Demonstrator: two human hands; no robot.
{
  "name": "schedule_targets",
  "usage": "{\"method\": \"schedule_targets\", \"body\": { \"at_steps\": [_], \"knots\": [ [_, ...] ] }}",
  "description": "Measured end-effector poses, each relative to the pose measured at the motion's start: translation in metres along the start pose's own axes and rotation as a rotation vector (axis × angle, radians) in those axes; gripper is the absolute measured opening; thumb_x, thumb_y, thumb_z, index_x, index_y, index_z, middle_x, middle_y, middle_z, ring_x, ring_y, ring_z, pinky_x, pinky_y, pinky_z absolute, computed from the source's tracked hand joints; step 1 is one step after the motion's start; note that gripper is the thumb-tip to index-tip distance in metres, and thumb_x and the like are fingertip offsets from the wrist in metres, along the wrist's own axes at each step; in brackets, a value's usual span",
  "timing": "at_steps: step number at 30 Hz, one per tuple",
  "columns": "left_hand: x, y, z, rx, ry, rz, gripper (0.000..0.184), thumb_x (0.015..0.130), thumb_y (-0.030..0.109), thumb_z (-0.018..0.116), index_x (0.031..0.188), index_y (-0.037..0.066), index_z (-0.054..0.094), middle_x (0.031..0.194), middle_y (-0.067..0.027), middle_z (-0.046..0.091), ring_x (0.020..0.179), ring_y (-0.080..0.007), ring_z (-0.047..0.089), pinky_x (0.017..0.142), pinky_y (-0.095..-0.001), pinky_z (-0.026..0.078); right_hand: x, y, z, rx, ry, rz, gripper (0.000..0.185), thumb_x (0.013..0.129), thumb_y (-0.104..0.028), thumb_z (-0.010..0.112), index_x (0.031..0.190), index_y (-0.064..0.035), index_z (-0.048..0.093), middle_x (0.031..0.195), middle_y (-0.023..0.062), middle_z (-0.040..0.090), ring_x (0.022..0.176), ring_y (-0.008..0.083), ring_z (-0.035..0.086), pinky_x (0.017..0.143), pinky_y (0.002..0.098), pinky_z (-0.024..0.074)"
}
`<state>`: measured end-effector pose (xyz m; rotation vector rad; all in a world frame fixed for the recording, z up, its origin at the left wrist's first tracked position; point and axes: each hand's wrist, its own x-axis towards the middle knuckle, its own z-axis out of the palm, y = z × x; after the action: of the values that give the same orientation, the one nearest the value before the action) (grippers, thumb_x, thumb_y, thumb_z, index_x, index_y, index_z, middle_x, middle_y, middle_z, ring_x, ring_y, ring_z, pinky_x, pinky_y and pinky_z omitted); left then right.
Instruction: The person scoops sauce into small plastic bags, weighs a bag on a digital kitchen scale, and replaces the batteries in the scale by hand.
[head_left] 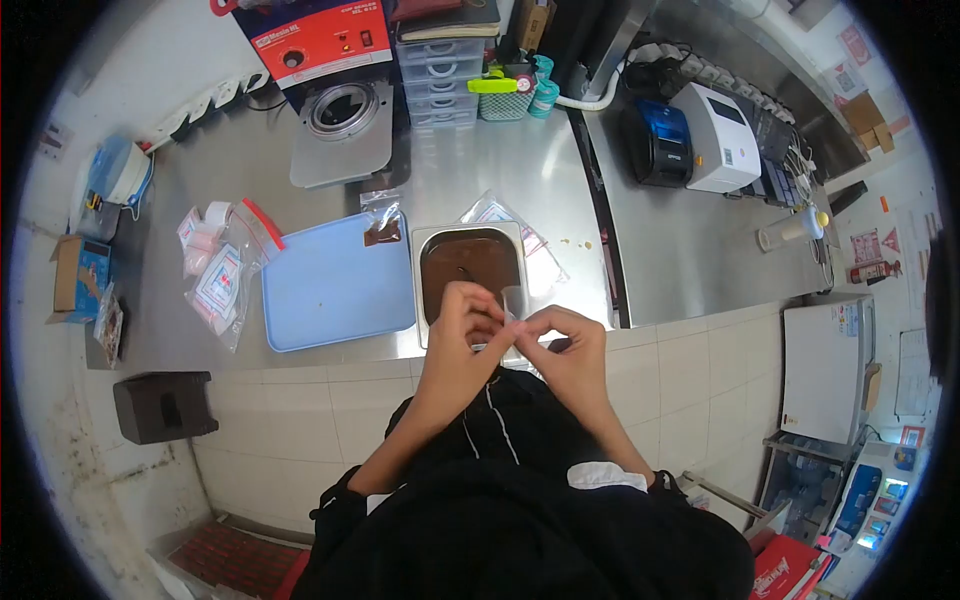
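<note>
My left hand (465,328) and my right hand (568,352) meet in front of me, fingertips pinched together on a small clear plastic bag (514,299). Part of the bag stands up between the fingers; the rest is hidden. Just beyond them, at the counter's front edge, is a steel pan (418,300) of brown sauce (470,258). A dark utensil end shows in the sauce, partly covered by my left hand. Left of the pan lies a blue tray (335,290), with a zip bag of brown sauce (382,232) on its far right corner.
A pack of clear bags (540,255) lies right of the pan. Plastic packages (218,280) lie left of the tray. Behind stand a red cup sealer (318,45), a drawer unit (440,80) and a green basket (503,103). Printers (715,140) occupy the right counter.
</note>
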<state>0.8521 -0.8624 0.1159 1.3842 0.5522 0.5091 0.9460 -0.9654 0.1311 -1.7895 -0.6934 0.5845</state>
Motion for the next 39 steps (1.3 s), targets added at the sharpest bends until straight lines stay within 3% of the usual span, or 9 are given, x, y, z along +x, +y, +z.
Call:
{"method": "schedule_targets", "body": {
  "at_steps": [10, 17, 19, 23, 28, 31, 32, 35, 39],
  "knots": [
    [-0.015, -0.003, -0.024, 0.016, -0.049, -0.073, 0.013, 0.088, 0.010, 0.053, 0.079, 0.001, 0.053, 0.067, -0.0004, 0.058, 0.067, -0.0068, 0.057, 0.057, -0.0210, 0.045, 0.005, 0.010, 0.007, 0.480, -0.367, 0.259, 0.007, 0.076, -0.006, 0.066, 0.079, -0.0013, 0.062, 0.067, 0.0006, 0.062, 0.058, 0.0037, 0.053, 0.052, 0.0196, 0.0413],
    [-0.022, -0.009, -0.013, 0.588, -0.064, 0.192, 0.022, 0.091, 0.012, 0.043, 0.070, 0.005, 0.042, 0.063, 0.0000, 0.049, 0.059, -0.0065, 0.048, 0.047, -0.0275, 0.034, -0.006, 0.009, 0.025, -0.115, -0.309, -0.285, 0.025, 0.090, -0.017, 0.039, 0.078, 0.0020, 0.048, 0.063, 0.0197, 0.051, 0.056, 0.0367, 0.051, 0.053, 0.0408, 0.0393],
    [-0.026, -0.015, -0.009, -0.096, -0.016, 0.074, 0.021, 0.090, 0.011, 0.045, 0.070, 0.005, 0.041, 0.062, 0.0012, 0.040, 0.056, -0.0067, 0.040, 0.048, -0.0239, 0.032, -0.009, 0.004, 0.025, 0.153, -0.292, -0.131, 0.020, 0.088, -0.015, 0.042, 0.079, 0.0017, 0.048, 0.066, 0.0197, 0.053, 0.059, 0.0362, 0.053, 0.054, 0.0414, 0.0404],
    [-0.020, -0.018, -0.004, -0.363, 0.006, 0.025, 0.021, 0.088, 0.008, 0.048, 0.069, 0.006, 0.040, 0.061, 0.0022, 0.032, 0.055, -0.0062, 0.032, 0.048, -0.0219, 0.029, -0.001, -0.010, 0.018, 0.120, -0.308, -0.106, 0.015, 0.085, -0.011, 0.047, 0.077, 0.0011, 0.049, 0.066, 0.0181, 0.053, 0.059, 0.0346, 0.054, 0.055, 0.0402, 0.0415],
    [-0.018, -0.010, -0.025, 0.757, 0.175, 0.244, 0.014, 0.073, -0.003, 0.054, 0.071, 0.007, 0.044, 0.069, -0.0045, 0.045, 0.061, -0.0180, 0.044, 0.057, -0.0275, 0.035, 0.008, 0.008, 0.009, -0.236, -0.038, -0.367, 0.016, 0.072, -0.006, 0.064, 0.076, -0.0009, 0.050, 0.067, 0.0118, 0.053, 0.056, 0.0259, 0.055, 0.054, 0.0331, 0.0442],
    [-0.009, 0.008, -0.027, 0.720, 0.183, 0.661, 0.017, 0.065, -0.005, 0.057, 0.076, 0.007, 0.052, 0.085, -0.0070, 0.054, 0.077, -0.0256, 0.052, 0.073, -0.0358, 0.039, 0.011, 0.008, 0.004, 0.061, -0.176, -0.036, 0.019, 0.069, 0.001, 0.060, 0.074, -0.0049, 0.043, 0.056, -0.0007, 0.047, 0.050, 0.0048, 0.047, 0.049, 0.0202, 0.0385],
    [-0.008, 0.002, -0.034, 0.567, -0.026, 0.677, 0.026, 0.062, 0.001, 0.063, 0.086, 0.009, 0.057, 0.099, -0.0060, 0.057, 0.093, -0.0236, 0.053, 0.091, -0.0426, 0.033, 0.010, 0.007, 0.005, 0.062, -0.174, -0.035, 0.019, 0.069, 0.001, 0.060, 0.074, -0.0049, 0.043, 0.056, -0.0007, 0.047, 0.050, 0.0048, 0.047, 0.049, 0.0202, 0.0385],
    [-0.006, 0.020, -0.035, 0.421, -0.246, 0.471, 0.038, 0.059, 0.012, 0.073, 0.094, 0.010, 0.057, 0.102, -0.0064, 0.058, 0.098, -0.0218, 0.054, 0.097, -0.0459, 0.029, 0.006, 0.006, 0.008, 0.493, -0.325, 0.140, 0.020, 0.071, 0.005, 0.053, 0.079, -0.0068, 0.039, 0.054, -0.0048, 0.044, 0.053, -0.0006, 0.045, 0.050, 0.0158, 0.0363],
    [-0.005, 0.006, -0.032, 0.684, -0.157, 0.532, 0.052, 0.055, 0.023, 0.078, 0.100, 0.009, 0.055, 0.101, -0.0057, 0.059, 0.098, -0.0223, 0.054, 0.099, -0.0485, 0.027, 0.002, 0.003, 0.010, 0.584, -0.341, 0.142, 0.023, 0.075, 0.001, 0.058, 0.084, -0.0072, 0.039, 0.061, -0.0030, 0.049, 0.055, -0.0002, 0.045, 0.049, 0.0164, 0.0350]
  ]
}}
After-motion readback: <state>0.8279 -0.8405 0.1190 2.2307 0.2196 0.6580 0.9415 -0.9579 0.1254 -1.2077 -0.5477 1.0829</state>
